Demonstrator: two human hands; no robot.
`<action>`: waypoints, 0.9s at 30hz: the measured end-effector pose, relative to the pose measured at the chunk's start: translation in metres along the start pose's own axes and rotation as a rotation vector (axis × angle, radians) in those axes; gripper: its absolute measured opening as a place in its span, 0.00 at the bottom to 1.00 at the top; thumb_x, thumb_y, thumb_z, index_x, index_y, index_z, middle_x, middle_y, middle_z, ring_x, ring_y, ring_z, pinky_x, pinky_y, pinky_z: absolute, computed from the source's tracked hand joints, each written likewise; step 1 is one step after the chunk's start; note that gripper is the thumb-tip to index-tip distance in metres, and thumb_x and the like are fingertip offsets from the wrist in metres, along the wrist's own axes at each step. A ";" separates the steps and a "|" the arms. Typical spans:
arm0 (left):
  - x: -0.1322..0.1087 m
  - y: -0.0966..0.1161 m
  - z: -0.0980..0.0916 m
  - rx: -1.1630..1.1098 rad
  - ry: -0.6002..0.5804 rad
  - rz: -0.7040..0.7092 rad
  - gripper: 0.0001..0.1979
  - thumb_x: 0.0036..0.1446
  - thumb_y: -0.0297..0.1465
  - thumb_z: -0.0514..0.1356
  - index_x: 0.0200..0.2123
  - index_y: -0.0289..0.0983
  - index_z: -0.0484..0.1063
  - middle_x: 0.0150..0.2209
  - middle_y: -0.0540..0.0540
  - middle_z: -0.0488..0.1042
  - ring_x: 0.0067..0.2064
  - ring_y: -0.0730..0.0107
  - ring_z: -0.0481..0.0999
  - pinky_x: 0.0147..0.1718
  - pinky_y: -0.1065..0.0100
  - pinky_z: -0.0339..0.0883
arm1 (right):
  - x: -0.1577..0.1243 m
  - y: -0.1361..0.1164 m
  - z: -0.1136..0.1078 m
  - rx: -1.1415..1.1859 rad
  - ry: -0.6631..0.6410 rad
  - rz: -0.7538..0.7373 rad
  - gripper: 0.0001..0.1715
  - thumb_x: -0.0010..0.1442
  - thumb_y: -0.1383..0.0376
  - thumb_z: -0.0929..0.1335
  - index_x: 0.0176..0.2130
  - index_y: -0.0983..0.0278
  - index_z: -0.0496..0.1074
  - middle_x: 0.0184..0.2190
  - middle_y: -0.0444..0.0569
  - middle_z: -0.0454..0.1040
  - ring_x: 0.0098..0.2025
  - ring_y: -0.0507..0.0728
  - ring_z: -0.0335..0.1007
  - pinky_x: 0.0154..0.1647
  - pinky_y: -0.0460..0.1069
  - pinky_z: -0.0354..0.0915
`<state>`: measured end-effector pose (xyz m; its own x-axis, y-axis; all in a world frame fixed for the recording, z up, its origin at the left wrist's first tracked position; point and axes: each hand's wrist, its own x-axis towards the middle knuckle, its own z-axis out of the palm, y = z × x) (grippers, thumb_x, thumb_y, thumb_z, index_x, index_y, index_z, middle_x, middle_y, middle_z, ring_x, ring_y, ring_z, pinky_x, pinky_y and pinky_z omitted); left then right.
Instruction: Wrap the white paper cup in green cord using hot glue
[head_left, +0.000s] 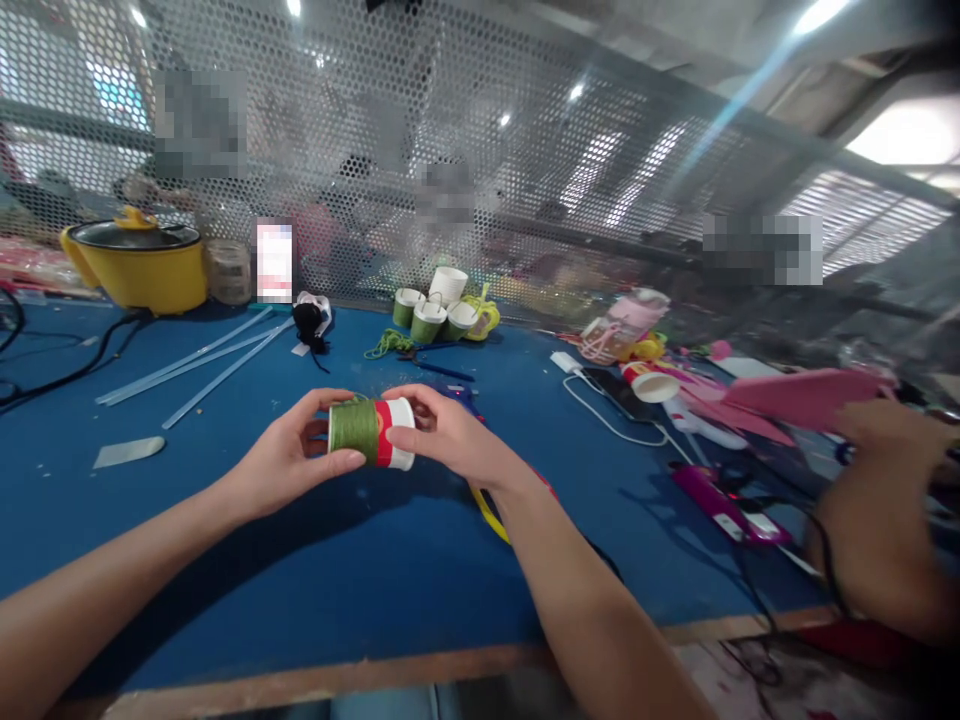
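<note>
Between my two hands a paper cup (355,428) lies on its side in the air above the blue table. Green cord is wound around its left part, while a red band and white paper show on the right. My left hand (307,440) grips the green-wrapped end, thumb along the lower front. On the white and red end, my right hand (435,430) closes with thumb in front and fingers over the top. Just beyond stand several green-wrapped cups (429,322) with a white cup (448,285) among them, and loose green cord (390,344) lies beside them.
Behind my right forearm lies a tool with a yellow handle (491,518), partly hidden. Clear glue sticks (217,355) and a yellow electric pot (142,270) are on the left. At right are a purple power strip (727,505), cables, a phone (619,393) and another person's blurred arm (885,510).
</note>
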<state>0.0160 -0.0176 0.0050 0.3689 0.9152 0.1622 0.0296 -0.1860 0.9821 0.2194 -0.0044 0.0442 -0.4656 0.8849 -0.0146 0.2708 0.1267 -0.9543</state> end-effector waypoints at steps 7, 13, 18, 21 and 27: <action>0.001 -0.002 -0.001 -0.013 -0.090 -0.044 0.24 0.50 0.39 0.61 0.48 0.35 0.60 0.41 0.43 0.71 0.38 0.63 0.75 0.38 0.62 0.70 | -0.001 0.004 -0.003 -0.171 -0.006 -0.047 0.27 0.47 0.55 0.72 0.43 0.62 0.63 0.38 0.48 0.70 0.39 0.55 0.67 0.38 0.50 0.65; -0.004 -0.004 0.001 0.322 -0.112 0.239 0.21 0.51 0.33 0.61 0.48 0.38 0.61 0.47 0.42 0.66 0.46 0.60 0.70 0.43 0.61 0.69 | 0.004 0.011 -0.001 -0.155 0.093 0.006 0.24 0.56 0.48 0.62 0.34 0.66 0.69 0.29 0.47 0.70 0.32 0.53 0.65 0.32 0.48 0.60; -0.006 -0.004 0.000 0.580 -0.192 0.372 0.21 0.52 0.32 0.61 0.49 0.39 0.59 0.47 0.42 0.66 0.47 0.60 0.69 0.44 0.62 0.66 | 0.005 0.013 0.006 -0.150 0.061 0.081 0.23 0.55 0.49 0.64 0.30 0.67 0.69 0.23 0.43 0.65 0.25 0.50 0.59 0.27 0.46 0.56; -0.008 -0.003 0.002 0.633 -0.244 0.398 0.23 0.52 0.30 0.61 0.50 0.40 0.56 0.48 0.42 0.65 0.48 0.60 0.69 0.45 0.61 0.65 | 0.005 0.011 0.009 -0.137 0.068 0.147 0.19 0.51 0.52 0.68 0.29 0.67 0.69 0.22 0.42 0.65 0.25 0.49 0.58 0.26 0.45 0.54; -0.011 -0.002 0.003 0.682 -0.304 0.434 0.25 0.53 0.28 0.60 0.52 0.41 0.54 0.51 0.41 0.63 0.52 0.59 0.66 0.49 0.60 0.64 | 0.007 0.012 0.011 -0.097 0.056 0.216 0.11 0.50 0.60 0.69 0.26 0.66 0.68 0.21 0.41 0.65 0.23 0.47 0.56 0.24 0.44 0.52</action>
<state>0.0148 -0.0287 0.0010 0.7061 0.5965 0.3816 0.3439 -0.7600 0.5515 0.2103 -0.0019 0.0297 -0.3416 0.9191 -0.1966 0.4398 -0.0285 -0.8977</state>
